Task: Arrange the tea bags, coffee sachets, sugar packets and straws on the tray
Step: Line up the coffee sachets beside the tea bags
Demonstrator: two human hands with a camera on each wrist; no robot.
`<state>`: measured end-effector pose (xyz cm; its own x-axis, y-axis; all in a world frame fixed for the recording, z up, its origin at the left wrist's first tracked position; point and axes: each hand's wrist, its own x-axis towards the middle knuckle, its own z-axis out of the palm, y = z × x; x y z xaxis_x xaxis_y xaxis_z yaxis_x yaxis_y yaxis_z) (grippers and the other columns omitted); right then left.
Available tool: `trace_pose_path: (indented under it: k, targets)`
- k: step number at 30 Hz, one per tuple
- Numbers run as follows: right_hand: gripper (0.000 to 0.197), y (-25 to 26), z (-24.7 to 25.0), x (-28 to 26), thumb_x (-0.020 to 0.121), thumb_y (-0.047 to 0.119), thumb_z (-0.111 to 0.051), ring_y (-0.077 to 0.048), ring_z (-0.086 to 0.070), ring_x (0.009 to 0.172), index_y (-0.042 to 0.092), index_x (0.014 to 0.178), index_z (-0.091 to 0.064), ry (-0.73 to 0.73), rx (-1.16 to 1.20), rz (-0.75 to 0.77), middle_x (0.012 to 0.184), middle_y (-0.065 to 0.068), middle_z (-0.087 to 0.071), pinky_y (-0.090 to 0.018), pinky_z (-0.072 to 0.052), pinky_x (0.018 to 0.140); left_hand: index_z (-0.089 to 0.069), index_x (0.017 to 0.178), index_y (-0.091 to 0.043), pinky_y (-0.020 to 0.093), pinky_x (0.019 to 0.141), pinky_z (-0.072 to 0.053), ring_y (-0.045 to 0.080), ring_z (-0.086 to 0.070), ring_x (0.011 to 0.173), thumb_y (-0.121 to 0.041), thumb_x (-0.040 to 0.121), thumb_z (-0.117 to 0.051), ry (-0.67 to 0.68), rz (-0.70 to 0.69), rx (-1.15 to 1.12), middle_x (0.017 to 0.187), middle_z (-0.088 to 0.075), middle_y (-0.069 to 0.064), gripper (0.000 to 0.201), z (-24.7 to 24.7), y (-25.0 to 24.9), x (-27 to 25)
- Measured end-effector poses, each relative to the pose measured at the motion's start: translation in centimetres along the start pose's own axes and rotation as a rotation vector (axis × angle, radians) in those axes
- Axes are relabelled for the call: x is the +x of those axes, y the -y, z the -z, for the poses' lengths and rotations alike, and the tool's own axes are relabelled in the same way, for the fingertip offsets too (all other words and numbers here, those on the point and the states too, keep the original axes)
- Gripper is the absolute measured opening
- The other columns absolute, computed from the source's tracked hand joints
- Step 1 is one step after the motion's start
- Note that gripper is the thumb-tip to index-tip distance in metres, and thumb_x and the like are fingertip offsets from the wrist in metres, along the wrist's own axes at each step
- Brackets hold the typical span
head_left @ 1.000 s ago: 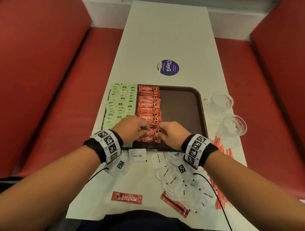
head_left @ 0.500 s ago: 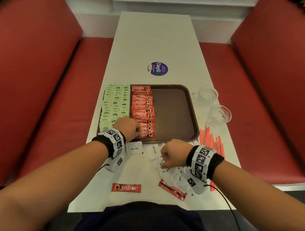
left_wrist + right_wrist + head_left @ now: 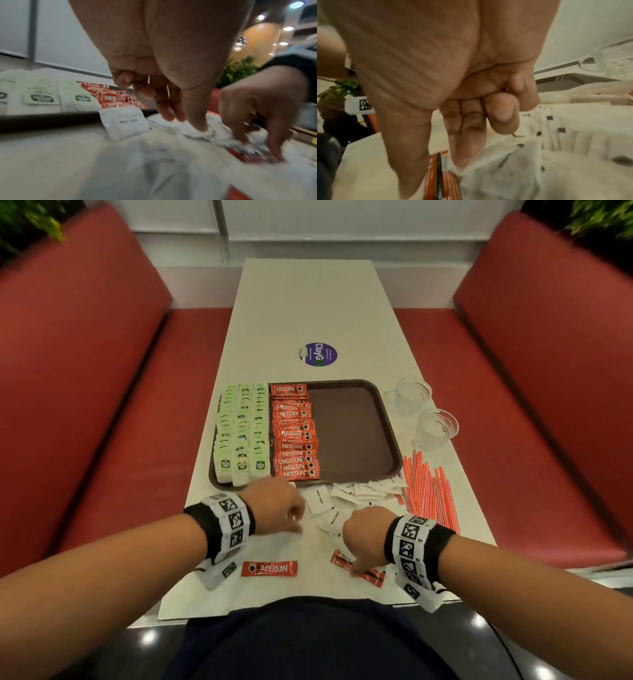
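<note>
White table [image 3: 308, 309], both hands' grip uncertain: left hand [image 3: 274, 510] hovering, right hand [image 3: 364, 537] fingers-down.

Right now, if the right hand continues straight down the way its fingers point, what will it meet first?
Most likely the loose Nescafe sachet lying on the table: the right hand points its fingers down at it, at the edge of the white sugar packets. Whether they already touch is unclear.
</note>
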<state>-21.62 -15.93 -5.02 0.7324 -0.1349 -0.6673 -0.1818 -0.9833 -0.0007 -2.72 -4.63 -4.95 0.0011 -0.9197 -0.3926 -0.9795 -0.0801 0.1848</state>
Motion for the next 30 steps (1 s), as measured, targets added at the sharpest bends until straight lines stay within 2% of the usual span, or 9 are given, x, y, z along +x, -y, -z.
trace_pose_path:
  k: [2,5,9,14,17,19,24,27,30]
  targets:
    - [0.049,0.5,-0.1,-0.4,0.083,0.057,-0.069,-0.018,-0.058,0.061,0.015,0.064,-0.054,-0.006,-0.061,-0.003,0.065,0.002,-0.059,-0.035,-0.058,0.069,-0.067,0.1,-0.031,0.027,0.077,-0.043,0.009,-0.054,0.089,-0.058,0.084,-0.066,0.118,-0.051,0.033,0.094,-0.063,-0.014,0.031,-1.5,-0.5,-1.4]
    - [0.05,1.0,-0.1,-0.7,0.083,0.056,-0.07,-0.019,-0.058,0.062,0.016,0.062,-0.05,-0.016,-0.119,-0.001,0.066,0.001,-0.057,-0.035,-0.058,0.068,-0.066,0.105,-0.029,0.032,0.083,-0.045,0.015,-0.054,0.094,-0.059,0.08,-0.07,0.235,-0.074,0.117,0.101,-0.064,-0.01,0.04,-3.0,-0.8,-2.4]
    - [0.046,1.6,-0.1,-0.6,0.081,0.049,-0.075,-0.016,-0.051,0.055,0.016,0.062,-0.05,-0.022,-0.118,-0.002,0.064,0.001,-0.054,-0.032,-0.055,0.062,-0.065,0.102,-0.027,0.035,0.083,-0.045,0.018,-0.054,0.095,-0.058,0.079,-0.071,0.253,-0.061,0.174,0.101,-0.065,-0.006,0.039,-3.7,-0.7,-2.8]
    - [0.039,2.0,0.1,-0.3,0.081,0.037,-0.075,-0.018,-0.053,0.054,0.014,0.06,-0.053,0.048,-0.1,0.025,0.058,0.001,-0.054,-0.033,-0.058,0.065,-0.068,0.096,-0.025,0.035,0.08,-0.046,0.019,-0.057,0.092,-0.052,0.084,-0.068,0.285,-0.046,0.154,0.096,-0.067,-0.003,0.03,-3.8,-0.7,-2.7]
    - [0.029,1.9,-0.2,0.2,0.082,0.037,-0.072,-0.019,-0.055,0.059,0.011,0.072,-0.064,0.059,-0.04,0.042,0.065,-0.002,-0.061,-0.032,-0.056,0.064,-0.068,0.095,-0.025,0.031,0.076,-0.045,0.016,-0.057,0.085,-0.049,0.085,-0.069,0.258,-0.03,0.088,0.09,-0.065,-0.006,0.027,-3.5,-0.4,-2.6]
    - [0.025,1.7,-0.2,0.6,0.082,0.037,-0.068,-0.019,-0.055,0.063,0.012,0.08,-0.064,0.025,0.058,0.053,0.073,-0.003,-0.064,-0.031,-0.051,0.062,-0.066,0.095,-0.026,0.031,0.075,-0.047,0.015,-0.057,0.082,-0.049,0.085,-0.069,0.233,-0.008,0.02,0.088,-0.063,-0.009,0.025,-2.8,-0.1,-2.5]
    - [0.019,0.6,1.7,1.1,0.086,0.028,-0.057,-0.019,-0.049,0.062,0.016,0.072,-0.052,-0.15,0.315,0.074,0.069,-0.002,-0.055,-0.027,-0.039,0.056,-0.071,0.103,-0.027,0.027,0.075,-0.047,0.01,-0.058,0.083,-0.046,0.092,-0.064,0.085,-0.004,-0.107,0.097,-0.071,-0.008,0.024,-0.4,1.3,-1.7]
    - [0.01,-0.9,3.0,2.4,0.091,0.02,-0.05,-0.023,-0.055,0.074,0.011,0.091,-0.056,-0.261,0.433,0.057,0.083,-0.006,-0.06,-0.03,-0.04,0.065,-0.073,0.111,-0.028,0.03,0.082,-0.049,0.011,-0.062,0.091,-0.041,0.096,-0.059,-0.006,0.008,-0.127,0.103,-0.072,-0.009,0.024,1.0,2.2,-1.0]
    - [0.013,-2.4,4.1,3.6,0.096,0.015,-0.044,-0.014,-0.054,0.075,0.02,0.108,-0.04,-0.371,0.649,0.062,0.093,-0.001,-0.058,-0.027,-0.04,0.062,-0.072,0.113,-0.03,0.027,0.08,-0.044,0.008,-0.057,0.09,-0.038,0.097,-0.06,-0.072,0.02,-0.186,0.105,-0.069,-0.011,0.022,2.1,2.7,-0.3]
